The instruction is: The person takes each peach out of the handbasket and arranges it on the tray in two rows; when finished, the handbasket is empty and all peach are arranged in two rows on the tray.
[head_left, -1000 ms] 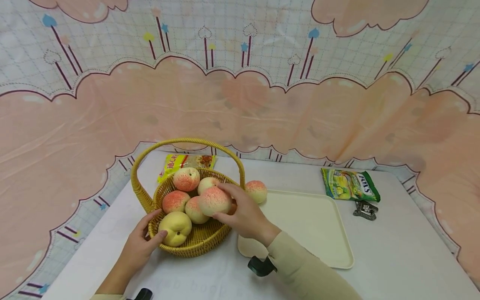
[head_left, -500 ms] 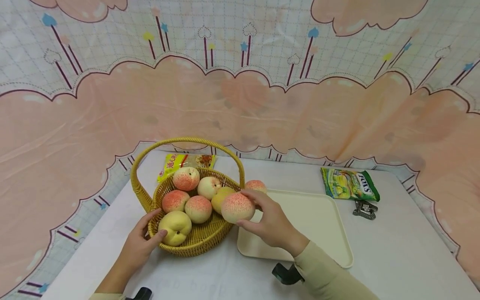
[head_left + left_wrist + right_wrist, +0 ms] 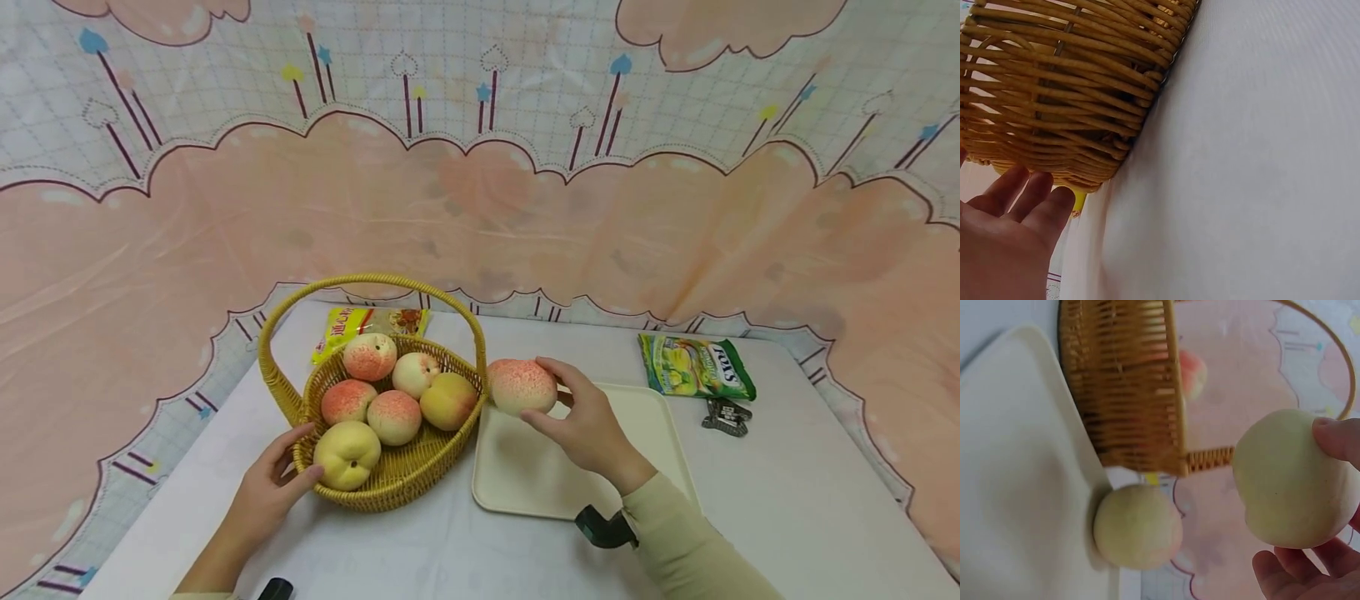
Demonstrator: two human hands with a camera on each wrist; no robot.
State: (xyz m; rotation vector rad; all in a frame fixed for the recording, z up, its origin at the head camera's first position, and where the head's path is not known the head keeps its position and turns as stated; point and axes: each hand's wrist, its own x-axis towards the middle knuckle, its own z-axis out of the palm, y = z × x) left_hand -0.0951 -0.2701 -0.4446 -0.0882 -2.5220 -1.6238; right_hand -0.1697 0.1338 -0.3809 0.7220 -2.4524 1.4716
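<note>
My right hand (image 3: 588,421) pinches a pink-and-cream peach (image 3: 522,386) between thumb and fingers, raised over the back left corner of an off-white tray (image 3: 517,479). In the right wrist view, another peach (image 3: 1138,526) sits at the tray's end, mostly hidden behind the held one in the head view. A yellow wicker basket (image 3: 382,498) with a tall handle stands left of the tray, holding several peaches, some blushed red, some yellow. My left hand (image 3: 262,492) holds the basket's left rim, thumb beside the front yellow peach (image 3: 347,455); its fingertips (image 3: 1063,197) reach the rim in the left wrist view.
A yellow food packet (image 3: 348,325) lies behind the basket. At the back right is a green candy bag (image 3: 697,367), with a small dark packet (image 3: 726,417) in front of it. All rest on a white-covered table (image 3: 795,500), with a patterned cloth (image 3: 480,225) hanging behind.
My right hand has carried the peach from above the basket rightward and back to over the tray's corner, uncovering a yellow peach in the basket. The left hand stays on the rim.
</note>
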